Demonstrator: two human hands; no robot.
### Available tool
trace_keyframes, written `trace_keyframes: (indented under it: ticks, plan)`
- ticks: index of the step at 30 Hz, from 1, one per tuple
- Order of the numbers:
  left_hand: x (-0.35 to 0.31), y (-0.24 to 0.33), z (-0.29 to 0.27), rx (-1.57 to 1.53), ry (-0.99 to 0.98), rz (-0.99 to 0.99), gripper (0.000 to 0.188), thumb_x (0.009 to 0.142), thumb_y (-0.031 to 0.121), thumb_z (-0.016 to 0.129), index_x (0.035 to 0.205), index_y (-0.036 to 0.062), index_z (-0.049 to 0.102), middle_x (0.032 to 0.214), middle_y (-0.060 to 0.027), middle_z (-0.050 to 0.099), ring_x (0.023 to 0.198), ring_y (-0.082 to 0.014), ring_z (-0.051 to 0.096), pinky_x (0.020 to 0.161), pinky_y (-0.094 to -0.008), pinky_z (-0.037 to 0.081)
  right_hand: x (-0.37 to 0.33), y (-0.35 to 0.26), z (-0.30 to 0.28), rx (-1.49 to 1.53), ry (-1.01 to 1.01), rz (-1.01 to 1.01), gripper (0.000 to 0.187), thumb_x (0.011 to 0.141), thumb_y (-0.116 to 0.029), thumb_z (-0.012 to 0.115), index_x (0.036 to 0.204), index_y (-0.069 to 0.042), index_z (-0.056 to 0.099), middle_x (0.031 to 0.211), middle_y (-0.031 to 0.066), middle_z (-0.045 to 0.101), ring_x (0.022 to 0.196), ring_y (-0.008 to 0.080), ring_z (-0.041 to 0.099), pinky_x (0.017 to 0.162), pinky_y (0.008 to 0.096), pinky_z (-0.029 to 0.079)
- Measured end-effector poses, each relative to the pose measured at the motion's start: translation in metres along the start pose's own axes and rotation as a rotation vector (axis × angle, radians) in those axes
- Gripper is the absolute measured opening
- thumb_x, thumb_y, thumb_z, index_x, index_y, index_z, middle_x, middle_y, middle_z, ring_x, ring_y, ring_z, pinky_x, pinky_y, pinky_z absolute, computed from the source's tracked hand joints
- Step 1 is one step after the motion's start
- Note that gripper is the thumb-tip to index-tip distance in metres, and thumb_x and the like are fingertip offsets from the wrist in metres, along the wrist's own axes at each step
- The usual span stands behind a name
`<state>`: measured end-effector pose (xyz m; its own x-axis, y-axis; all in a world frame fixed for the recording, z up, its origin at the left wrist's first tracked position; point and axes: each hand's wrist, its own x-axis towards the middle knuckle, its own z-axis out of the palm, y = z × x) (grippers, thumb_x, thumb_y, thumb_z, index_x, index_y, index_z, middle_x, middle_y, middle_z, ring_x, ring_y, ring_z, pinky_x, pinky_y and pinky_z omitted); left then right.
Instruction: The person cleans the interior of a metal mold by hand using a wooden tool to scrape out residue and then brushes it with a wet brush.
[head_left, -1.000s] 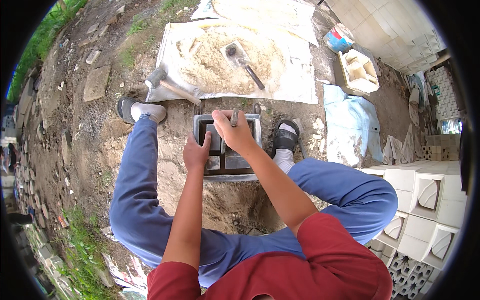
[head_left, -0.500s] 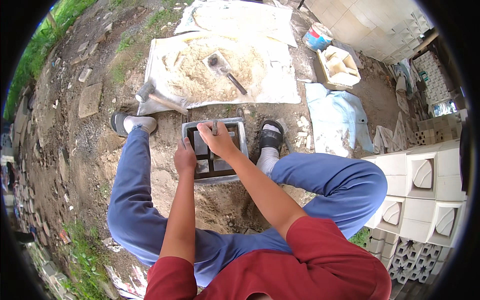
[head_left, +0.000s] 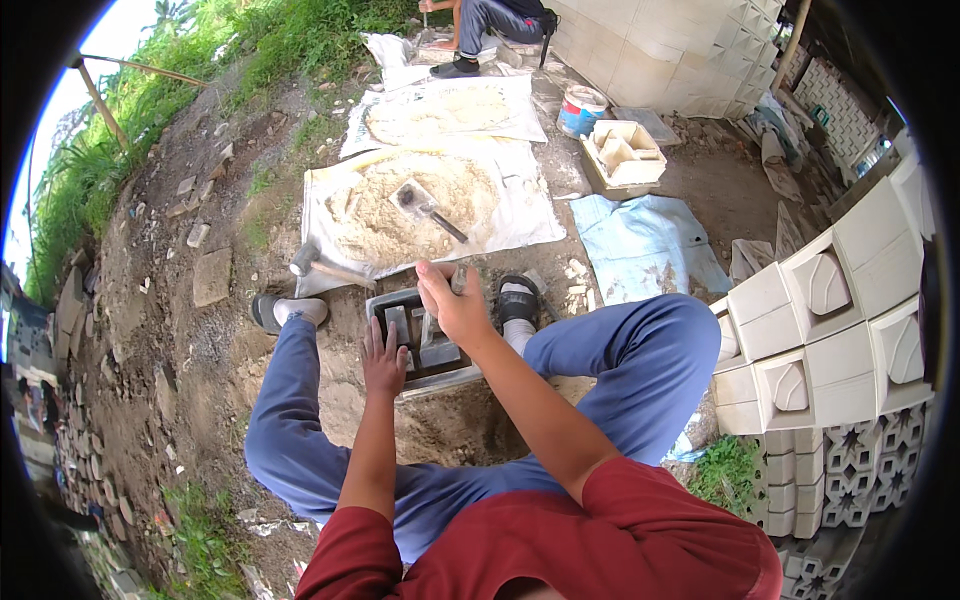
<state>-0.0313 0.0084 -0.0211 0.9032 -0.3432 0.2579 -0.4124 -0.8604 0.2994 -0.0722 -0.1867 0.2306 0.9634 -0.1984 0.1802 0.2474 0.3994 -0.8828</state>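
We are sitting low on bare dirt, knees apart, a grey metal mould (head_left: 425, 335) sitting on the ground between our two feet. Our left hand (head_left: 383, 362) is lying flat and released, fingers spread, palm pressing on the near left part of the mould. Our right hand (head_left: 452, 303) is hovering over the mould's far right corner, fingers curling loosely; whether it is gripping anything we cannot tell, as the palm is hiding it. The mould is showing dark compartments inside its frame, and its near edge is resting just above a dug-out patch of soil.

Beyond the mould a white sack sheet (head_left: 520, 215) is lying spread on the ground, carrying a pile of sandy mix (head_left: 385, 215). A hoe-like tool (head_left: 425, 207) is lying on top of that pile, handle pointing toward us. A hammer (head_left: 322, 268) is lying at the sheet's near left corner, just beside our left foot. A second sheet with mix (head_left: 445, 110) is lying farther off. A blue bucket (head_left: 580, 110) and a white moulded block (head_left: 625, 152) are standing at the far right, near a pale blue cloth (head_left: 645, 245). Stacked white decorative blocks (head_left: 830, 320) are piling up along the right edge. Another person's legs (head_left: 490, 25) are showing at the top
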Motion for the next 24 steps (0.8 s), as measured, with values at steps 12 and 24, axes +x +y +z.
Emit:
trace_keyframes:
  ticks: [12, 24]
  plan:
    - [-0.035, 0.051, -0.008, 0.075, 0.007, 0.299, 0.067, 0.1, 0.05, 0.052, 0.138, -0.0057, 0.056, 0.169, -0.0164, 0.02, 0.156, -0.0348, 0.017, 0.126, -0.0539, 0.011, -0.086, -0.039, -0.037, -0.086, 0.11, -0.052, 0.047, 0.105, -0.027, 0.062, 0.063, -0.008, 0.052, 0.055, -0.0074, 0.043, 0.05, 0.0025, 0.034, 0.046, 0.0268, 0.022]
    - [-0.045, 0.058, -0.027, 0.104, -0.147, 0.196, 0.071, 0.088, 0.073, 0.057, 0.094, 0.0069, 0.083, 0.172, -0.0123, 0.009, 0.159, -0.0334, 0.003, 0.126, -0.0528, 0.001, -0.121, -0.049, -0.053, -0.101, 0.073, -0.149, 0.044, 0.105, -0.022, 0.06, 0.066, -0.015, 0.041, 0.052, -0.0071, 0.033, 0.042, 0.0052, 0.025, 0.041, 0.0294, 0.016]
